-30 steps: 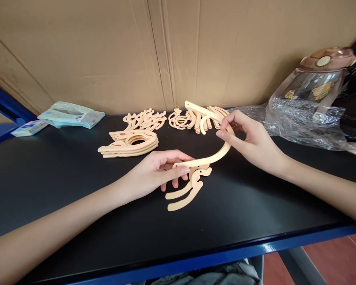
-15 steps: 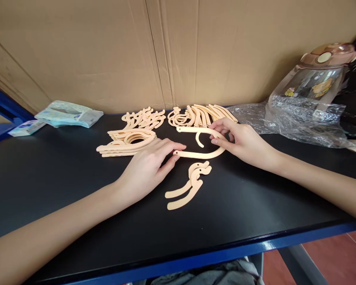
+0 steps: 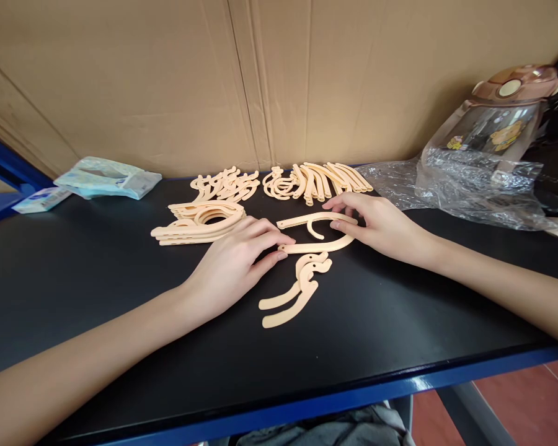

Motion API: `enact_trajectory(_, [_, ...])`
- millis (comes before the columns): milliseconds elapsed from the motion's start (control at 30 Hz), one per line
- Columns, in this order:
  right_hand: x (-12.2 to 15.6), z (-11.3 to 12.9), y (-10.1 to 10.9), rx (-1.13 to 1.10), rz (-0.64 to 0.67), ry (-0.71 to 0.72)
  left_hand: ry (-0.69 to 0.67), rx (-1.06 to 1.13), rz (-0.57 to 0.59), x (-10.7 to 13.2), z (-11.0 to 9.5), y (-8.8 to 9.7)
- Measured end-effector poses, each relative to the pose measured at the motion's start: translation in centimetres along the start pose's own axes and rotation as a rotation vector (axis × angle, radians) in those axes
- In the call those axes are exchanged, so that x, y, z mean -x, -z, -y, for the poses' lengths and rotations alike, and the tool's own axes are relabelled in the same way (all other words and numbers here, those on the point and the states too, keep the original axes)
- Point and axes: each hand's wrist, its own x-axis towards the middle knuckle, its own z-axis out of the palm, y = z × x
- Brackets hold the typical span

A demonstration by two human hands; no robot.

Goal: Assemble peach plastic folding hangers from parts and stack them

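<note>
A peach curved plastic piece [image 3: 317, 246] lies flat on the black table [image 3: 97, 285]. My left hand [image 3: 232, 263] pinches its left end between thumb and forefinger. My right hand [image 3: 376, 226] grips its bend on the right, with the fingers closed round it. Just in front lie two smaller peach pieces [image 3: 292, 292], one on the other, touching the curved piece's lower arm. Behind my left hand sits a stack of joined curved pieces [image 3: 199, 223].
Along the cardboard wall [image 3: 260, 80] lie a heap of hook-shaped pieces [image 3: 227, 183] and a row of curved pieces [image 3: 318, 176]. A tissue pack [image 3: 106, 178] is at the back left. Crumpled clear plastic [image 3: 469, 186] and a brown-lidded bottle [image 3: 506, 118] are at the right.
Both hands have lowered the curved piece from the air until it lies flat on the table. It has shifted slightly nearer the two small pieces.
</note>
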Motion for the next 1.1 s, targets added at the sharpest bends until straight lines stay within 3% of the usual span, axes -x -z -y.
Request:
enact_trajectory(333, [0.0,0.1,-0.2,-0.046,-0.031,-0.006,-0.011,0.018,-0.03,0.0,-0.1,-0.2])
enact_trajectory(533, [0.5,1.5,0.8,-0.04,-0.075,0.224,-0.09,0.077,-0.08,0.1,-0.9,0.3])
enact_trajectory(633, [0.8,2.3,1.5,-0.017,0.025,0.434,-0.196,0.111,-0.066,0.3,-1.3,0.3])
enact_trajectory(700, [0.9,2.8,1.8,0.005,0.094,0.499,-0.24,0.128,-0.049,0.4,-1.5,0.3])
enact_trajectory(1100, [1.2,3.5,1.5,0.029,0.25,0.472,-0.248,0.169,-0.013,0.5,-1.4,0.3])
